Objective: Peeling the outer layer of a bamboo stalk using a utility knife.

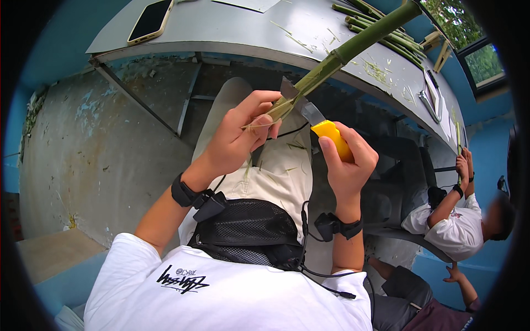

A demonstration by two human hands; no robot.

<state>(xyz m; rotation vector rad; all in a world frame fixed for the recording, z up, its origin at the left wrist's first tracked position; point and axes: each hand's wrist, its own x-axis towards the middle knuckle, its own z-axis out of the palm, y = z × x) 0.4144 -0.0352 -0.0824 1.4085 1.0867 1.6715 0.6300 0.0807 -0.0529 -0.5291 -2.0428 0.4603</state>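
A thick green bamboo stalk (361, 44) slants from over my lap up across the table's edge to the upper right. Its near end is split and frayed into thin pale strips (284, 107). My left hand (243, 124) is closed on this frayed end, fingers pinching the strips. In my right hand (350, 160) is a knife with a yellow handle (334, 135), gripped with the thumb along its side. The wide grey blade (313, 114) lies across the bamboo just beyond my left fingers, its tip showing on the far side.
A curved grey table (221, 33) spans the far side. On it lie a phone (150, 21), a bundle of green stalks (406, 47), scattered shavings (375, 71) and a metal tool (429, 105). At right, another person (455, 226) holds a thin stalk; someone else sits lower right.
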